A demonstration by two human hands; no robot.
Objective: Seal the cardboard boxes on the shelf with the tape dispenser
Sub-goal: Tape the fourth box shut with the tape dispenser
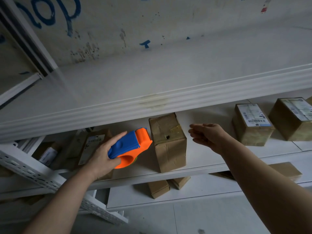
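Tape dispenser, blue and orange, is clamped in the left hand, its nose touching the taped cardboard box on the white shelf. Right hand hovers beside the box, fingers apart, holding nothing.

Tape roll mostly hidden inside the tape dispenser, far-right box cropped by the edge, label print too small to read.
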